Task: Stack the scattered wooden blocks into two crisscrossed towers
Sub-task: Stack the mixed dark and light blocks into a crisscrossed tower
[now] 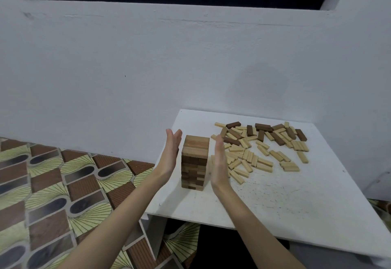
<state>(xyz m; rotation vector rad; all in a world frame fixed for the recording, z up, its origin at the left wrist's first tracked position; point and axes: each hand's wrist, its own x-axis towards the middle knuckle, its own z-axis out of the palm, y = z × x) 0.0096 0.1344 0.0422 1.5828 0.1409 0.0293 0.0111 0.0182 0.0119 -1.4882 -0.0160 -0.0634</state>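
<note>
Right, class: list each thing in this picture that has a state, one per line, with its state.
tower: one standing upright, crisscrossed layers, near the table's left edge
loose blocks: scattered flat to the tower's right, unstacked
left hand: open, fingers straight, beside the tower's left face
right hand: open, fingers straight, beside its right face
table: white, speckled

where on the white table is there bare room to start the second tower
The near right part of the white table is bare, between its front edge and the loose blocks. The far right half is crowded with those blocks. The left strip holds the tower, flanked by the left hand and right hand.
</note>
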